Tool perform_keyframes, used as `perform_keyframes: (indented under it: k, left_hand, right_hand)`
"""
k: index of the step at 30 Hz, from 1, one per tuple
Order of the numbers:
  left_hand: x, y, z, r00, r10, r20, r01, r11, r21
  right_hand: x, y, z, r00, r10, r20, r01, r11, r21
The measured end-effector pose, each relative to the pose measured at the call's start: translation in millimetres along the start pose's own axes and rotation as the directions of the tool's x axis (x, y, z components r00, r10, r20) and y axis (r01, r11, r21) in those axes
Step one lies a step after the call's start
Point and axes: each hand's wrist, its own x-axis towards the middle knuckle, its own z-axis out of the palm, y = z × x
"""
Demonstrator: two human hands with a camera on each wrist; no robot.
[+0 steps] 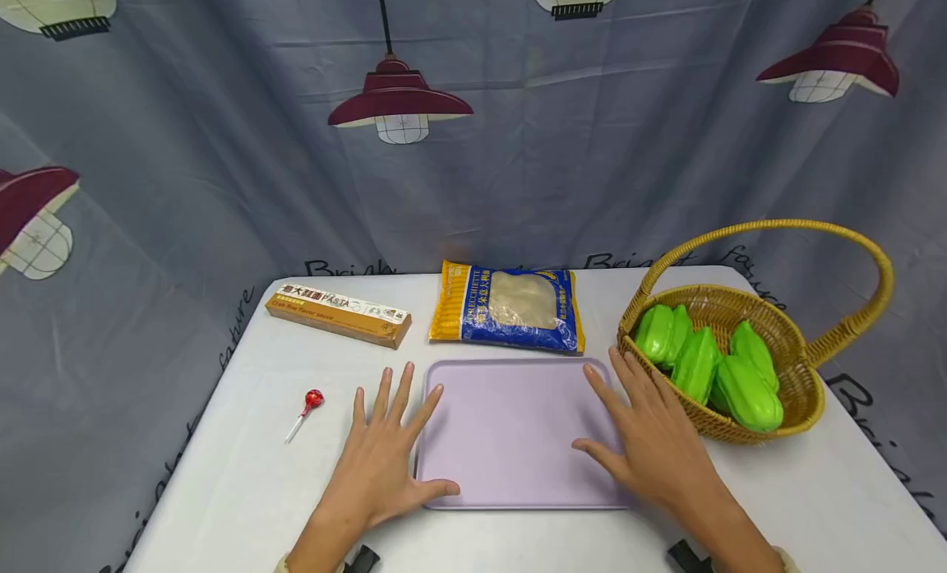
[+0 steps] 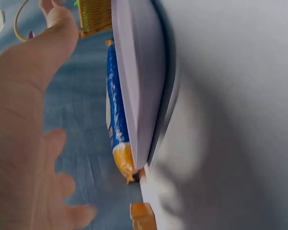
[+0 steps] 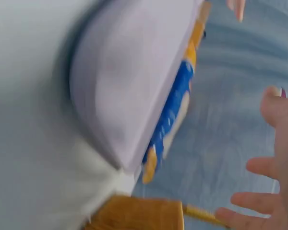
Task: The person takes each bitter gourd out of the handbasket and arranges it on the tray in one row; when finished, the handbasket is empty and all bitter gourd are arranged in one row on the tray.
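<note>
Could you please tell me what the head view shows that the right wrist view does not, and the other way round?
Only the head view shows the lollipop and the green fruits, along with the readable print on the box.

Only the right wrist view gives a low, close look along the outer side of the tray; it adds no new object.

Both show the tray, box, bag, basket, table, curtain, right hand and, just fingers in the wrist view, apparently the left hand.
</note>
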Motion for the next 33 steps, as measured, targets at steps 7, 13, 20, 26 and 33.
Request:
perform_keyframes:
  k: [7, 13, 20, 26, 33]
  left_hand:
    - [-1.3, -10.4, -4.6, 0.998, 0.055, 0.023, -0.053, 0.995, -0.089]
    - [-0.1, -15.0, -5.0, 0.996, 0.082, 0.018, -0.078, 0.983, -0.168]
    - [-1.1, -22.9, -4.3, 0.994, 0.101, 0.046, -0.088, 0.97, -0.225]
    - [-4.9, -30.9, -1.9, 0.991, 0.105, 0.088, -0.075, 0.955, -0.289]
    - [-8.7, -39.2, 2.3, 0.991, 0.101, 0.093, -0.067, 0.948, -0.31]
  right_hand:
    - [5.9, 35.8, -28.8, 0.973, 0.23, -0.036, -0.228, 0.973, 0.041]
    - [-1.6, 78.0, -47.2, 0.951, 0.306, -0.035, -0.307, 0.952, -0.019]
    - [-12.0, 117.0, -57.5, 0.889, 0.439, 0.129, -0.433, 0.898, -0.074]
    - [-17.1, 131.7, -62.8, 0.798, 0.52, 0.305, -0.511, 0.852, -0.115]
    - [-15.4, 134.1, -69.7, 0.741, 0.565, 0.364, -0.554, 0.82, -0.146]
